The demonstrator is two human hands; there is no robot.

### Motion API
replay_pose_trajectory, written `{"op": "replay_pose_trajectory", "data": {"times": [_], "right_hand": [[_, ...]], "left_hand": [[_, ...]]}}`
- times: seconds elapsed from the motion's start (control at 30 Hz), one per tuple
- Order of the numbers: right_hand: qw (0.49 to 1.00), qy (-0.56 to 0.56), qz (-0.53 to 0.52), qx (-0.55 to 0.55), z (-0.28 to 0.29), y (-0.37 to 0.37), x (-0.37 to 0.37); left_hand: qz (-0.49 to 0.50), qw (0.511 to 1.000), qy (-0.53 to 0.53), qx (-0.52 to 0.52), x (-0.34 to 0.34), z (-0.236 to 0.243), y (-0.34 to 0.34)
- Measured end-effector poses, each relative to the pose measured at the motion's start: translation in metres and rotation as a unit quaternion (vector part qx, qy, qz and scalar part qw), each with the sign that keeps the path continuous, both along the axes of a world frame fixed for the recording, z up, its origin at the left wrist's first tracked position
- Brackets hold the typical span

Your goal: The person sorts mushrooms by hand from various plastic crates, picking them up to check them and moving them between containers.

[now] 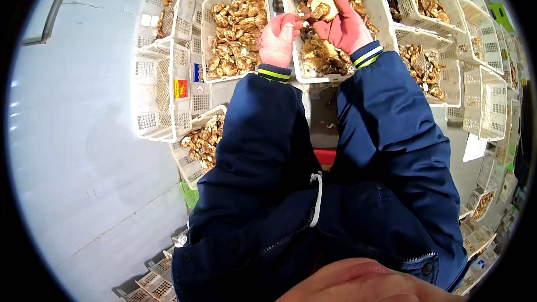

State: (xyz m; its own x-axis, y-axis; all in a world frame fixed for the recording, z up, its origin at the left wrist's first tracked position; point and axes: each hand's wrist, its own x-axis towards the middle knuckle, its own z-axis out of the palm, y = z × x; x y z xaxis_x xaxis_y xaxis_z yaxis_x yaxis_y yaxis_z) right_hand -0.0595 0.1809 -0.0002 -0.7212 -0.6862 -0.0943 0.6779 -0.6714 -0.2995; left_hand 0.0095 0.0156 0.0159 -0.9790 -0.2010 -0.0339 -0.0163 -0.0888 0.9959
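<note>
Both hands wear pink gloves over a white crate (302, 77) of brown and cream mushrooms. My right hand (348, 27) is closed on a mushroom (323, 9), whose pale face and brown patches show between thumb and fingers. Close to its left, my left hand (278, 38) has its fingers pinched together, pointing toward that mushroom. A small pale bit shows at its fingertips; what it is I cannot make out. Loose mushrooms (321, 59) lie in the crate under my hands.
Left of my hands stands a crate of small mushrooms (238, 33); another crate (204, 140) is nearer me. Stacked white crates (168, 92) rise at the left. On the right are a mushroom crate (428, 70) and more crates (485, 103). Something red (324, 157) shows between my forearms.
</note>
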Motion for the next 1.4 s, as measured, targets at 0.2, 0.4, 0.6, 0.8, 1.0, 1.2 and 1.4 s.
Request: {"op": "replay_pose_trajectory", "data": {"times": [0.2, 0.4, 0.6, 0.8, 1.0, 1.2, 1.4], "right_hand": [[0.97, -0.058, -0.22, 0.09, -0.055, 0.139, -0.033], [0.863, 0.149, -0.293, 0.383, -0.101, 0.177, -0.022], [0.768, 0.361, -0.115, 0.517, 0.023, 0.026, 0.003], [0.787, 0.424, -0.042, 0.447, 0.065, -0.047, 0.048], [0.676, 0.399, 0.106, 0.611, 0.021, -0.055, 0.018], [0.419, 0.64, 0.202, 0.612, -0.137, -0.057, 0.004], [0.347, 0.515, 0.215, 0.754, -0.098, -0.089, 0.03]], "left_hand": [[-0.006, 1.0, -0.002, 0.019, -0.003, 0.0, -0.004], [-0.119, 0.993, 0.009, 0.006, -0.018, -0.024, 0.006], [-0.117, 0.979, -0.058, -0.158, 0.014, -0.005, 0.014], [0.0, 0.993, -0.008, 0.114, 0.074, 0.042, -0.036], [0.217, 0.973, 0.042, 0.069, 0.2, -0.074, -0.178], [0.3, 0.827, -0.392, -0.271, 0.444, -0.281, -0.261], [0.272, 0.746, -0.533, -0.292, 0.462, -0.287, -0.269]]}}
